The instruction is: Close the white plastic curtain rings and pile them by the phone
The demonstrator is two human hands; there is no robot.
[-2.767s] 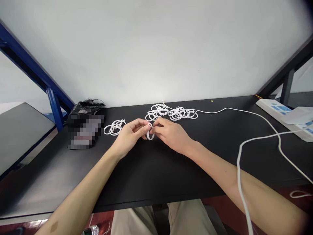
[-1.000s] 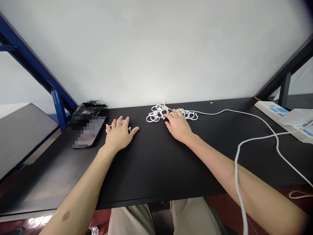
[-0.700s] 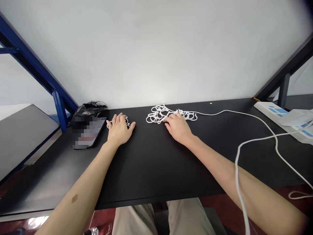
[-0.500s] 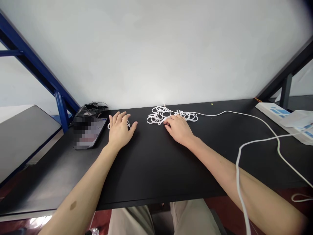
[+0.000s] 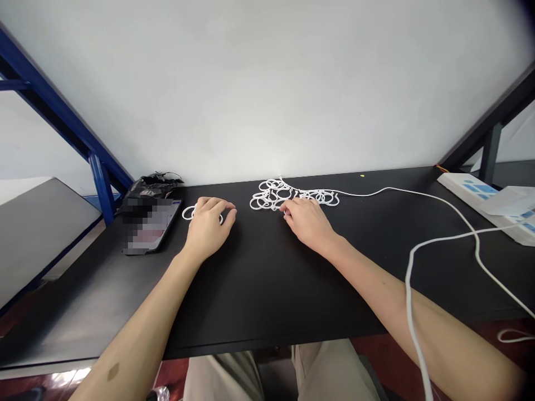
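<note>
The table stretches right across the frame, the wall directly behind. Over on the left we've got the phone, the bag just behind it. Next along, the small cluster of rings, partly hidden by the left hand. Centre now, nearer the wall: the big cluster of rings, right hand at its front side. From there a cord runs off right, crossing a cable that passes in front of the right forearm. Far right, a sheet on a box.
</note>
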